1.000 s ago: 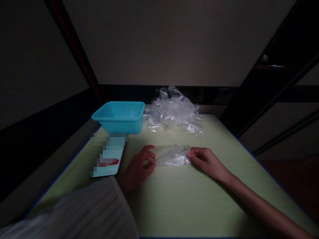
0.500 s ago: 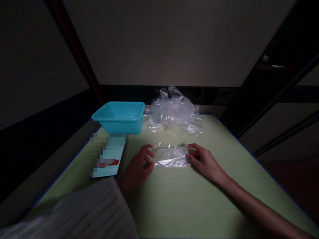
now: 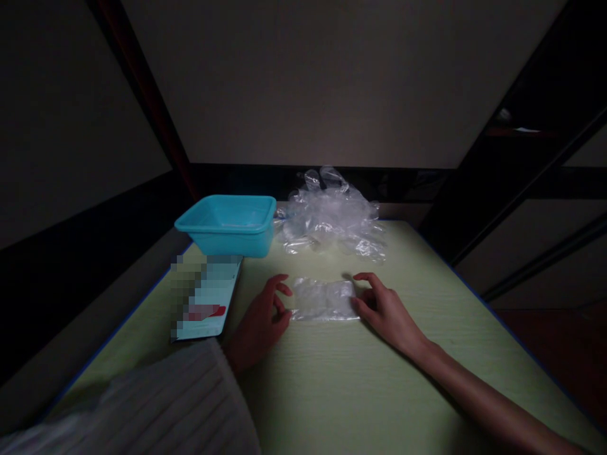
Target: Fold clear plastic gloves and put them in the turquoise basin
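Note:
A folded piece of clear plastic, perhaps a disposable glove (image 3: 325, 299), lies flat between my two hands. My left hand (image 3: 265, 316) is at its left side with fingers curved and apart; the thumb tip is by the lower left corner. At the right side, my right hand (image 3: 386, 309) has its thumb at the plastic's edge and its index finger raised apart from the thumb. Neither hand grips the plastic. Behind it sits a loose heap of clear plastic gloves (image 3: 332, 215).
To the heap's left stands a turquoise plastic basin (image 3: 232, 243). In front of it lies a phone (image 3: 208, 303) with a lit screen, partly blurred out. The pale green table (image 3: 332, 392) has a blue edge, and a panel wall (image 3: 303, 82) rises behind.
The folded plastic has settled slightly lower and its surface looks smoother. My right index finger has come off its upper right corner. The left hand has barely moved.

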A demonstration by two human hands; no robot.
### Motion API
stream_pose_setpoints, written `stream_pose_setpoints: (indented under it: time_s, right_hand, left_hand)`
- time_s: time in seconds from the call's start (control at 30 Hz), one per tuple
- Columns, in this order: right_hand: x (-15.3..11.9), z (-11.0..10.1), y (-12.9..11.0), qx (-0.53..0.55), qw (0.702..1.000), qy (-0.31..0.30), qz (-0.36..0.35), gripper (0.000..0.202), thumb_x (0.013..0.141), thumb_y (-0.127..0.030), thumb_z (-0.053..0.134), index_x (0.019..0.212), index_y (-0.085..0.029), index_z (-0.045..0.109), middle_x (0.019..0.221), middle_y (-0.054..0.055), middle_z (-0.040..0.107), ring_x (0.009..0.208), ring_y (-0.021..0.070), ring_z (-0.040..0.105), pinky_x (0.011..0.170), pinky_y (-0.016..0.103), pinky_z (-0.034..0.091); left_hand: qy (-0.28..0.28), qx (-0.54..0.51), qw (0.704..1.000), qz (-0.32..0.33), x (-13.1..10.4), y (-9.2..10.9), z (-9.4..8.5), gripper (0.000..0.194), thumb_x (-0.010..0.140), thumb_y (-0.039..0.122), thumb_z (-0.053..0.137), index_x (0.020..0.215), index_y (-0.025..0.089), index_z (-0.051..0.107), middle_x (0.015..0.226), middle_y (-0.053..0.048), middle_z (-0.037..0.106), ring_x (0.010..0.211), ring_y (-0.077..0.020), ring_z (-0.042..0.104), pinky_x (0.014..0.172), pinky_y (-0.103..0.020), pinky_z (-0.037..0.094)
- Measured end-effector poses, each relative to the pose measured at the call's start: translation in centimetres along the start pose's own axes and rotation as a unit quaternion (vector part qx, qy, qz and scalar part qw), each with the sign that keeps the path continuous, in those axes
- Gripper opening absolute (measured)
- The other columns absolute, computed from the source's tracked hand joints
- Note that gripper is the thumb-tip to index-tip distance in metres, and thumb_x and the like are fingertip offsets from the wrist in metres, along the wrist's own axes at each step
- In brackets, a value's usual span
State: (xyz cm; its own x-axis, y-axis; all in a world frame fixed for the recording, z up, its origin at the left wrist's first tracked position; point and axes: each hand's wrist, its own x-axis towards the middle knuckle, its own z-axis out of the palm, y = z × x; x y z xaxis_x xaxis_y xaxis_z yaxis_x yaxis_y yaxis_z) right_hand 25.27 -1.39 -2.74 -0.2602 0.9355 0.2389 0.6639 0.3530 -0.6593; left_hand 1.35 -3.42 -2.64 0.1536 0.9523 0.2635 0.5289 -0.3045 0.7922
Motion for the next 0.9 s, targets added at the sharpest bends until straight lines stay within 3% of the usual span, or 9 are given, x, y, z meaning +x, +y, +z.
stream_pose_setpoints:
  time_s: [0.13, 0.27, 0.33, 0.43, 0.6, 0.9]
  right_hand:
    - [-0.2, -0.4, -0.2, -0.040, 0.998, 0.023, -0.048, 0.023, 0.084, -0.027, 0.044, 0.102, -0.017, 0.051, 0.060, 0.000, 0.057, 0.051, 0.0163, 0.053, 0.049, 0.027, 0.040]
    - [-0.3, -1.1, -1.0, -0.113, 0.981, -0.007, -0.158, 0.028, 0.089, -0.030, 0.043, 0.107, -0.015, 0.057, 0.099, 0.014, 0.065, 0.089, 0.0245, 0.060, 0.077, 0.040, 0.048]
    - [-0.4, -1.2, -1.2, -0.152, 0.969, -0.058, -0.188, 0.037, 0.091, -0.033, 0.042, 0.122, -0.015, 0.052, 0.121, 0.016, 0.058, 0.110, 0.0277, 0.054, 0.093, 0.051, 0.040]
    - [-0.6, -0.9, -1.1, -0.196, 0.953, -0.122, -0.196, 0.047, 0.093, -0.038, 0.038, 0.135, -0.016, 0.040, 0.139, 0.016, 0.042, 0.127, 0.0288, 0.039, 0.103, 0.061, 0.024]
    - [-0.8, -0.3, -0.6, -0.232, 0.939, -0.153, -0.200, 0.055, 0.094, -0.045, 0.034, 0.141, -0.017, 0.029, 0.145, 0.017, 0.030, 0.132, 0.0295, 0.030, 0.104, 0.062, 0.021]
    - [-0.8, -0.2, -0.4, -0.247, 0.934, -0.163, -0.201, 0.060, 0.093, -0.051, 0.029, 0.141, -0.014, 0.028, 0.145, 0.018, 0.027, 0.134, 0.0308, 0.026, 0.103, 0.063, 0.021]
  left_hand:
    - [-0.006, -0.007, 1.000, -0.002, 0.0, -0.2, 0.0, 0.051, 0.066, 0.005, 0.049, 0.112, 0.021, 0.036, 0.096, 0.000, 0.056, 0.062, -0.0095, 0.052, 0.069, -0.028, 0.046]
    - [-0.006, -0.005, 1.000, 0.003, 0.0, -0.2, 0.0, 0.051, 0.066, 0.006, 0.049, 0.113, 0.021, 0.036, 0.095, 0.000, 0.055, 0.062, -0.0099, 0.052, 0.070, -0.028, 0.045]
    - [-0.007, -0.002, 1.000, 0.004, 0.0, -0.3, 0.0, 0.050, 0.066, 0.006, 0.049, 0.113, 0.020, 0.035, 0.095, -0.001, 0.055, 0.063, -0.0100, 0.052, 0.070, -0.028, 0.045]
    - [-0.011, 0.000, 1.000, 0.006, 0.0, -0.3, 0.1, 0.051, 0.067, 0.006, 0.048, 0.114, 0.020, 0.035, 0.095, -0.001, 0.055, 0.062, -0.0101, 0.052, 0.070, -0.028, 0.045]
    - [-0.011, 0.004, 1.000, 0.008, 0.0, -0.4, 0.1, 0.053, 0.066, 0.005, 0.048, 0.114, 0.020, 0.035, 0.094, 0.000, 0.056, 0.061, -0.0099, 0.051, 0.067, -0.027, 0.044]
    - [-0.003, 0.056, 0.998, -0.007, 0.1, -0.8, -0.1, 0.055, 0.068, 0.004, 0.049, 0.118, 0.019, 0.034, 0.095, 0.000, 0.057, 0.053, -0.0084, 0.046, 0.057, -0.025, 0.041]
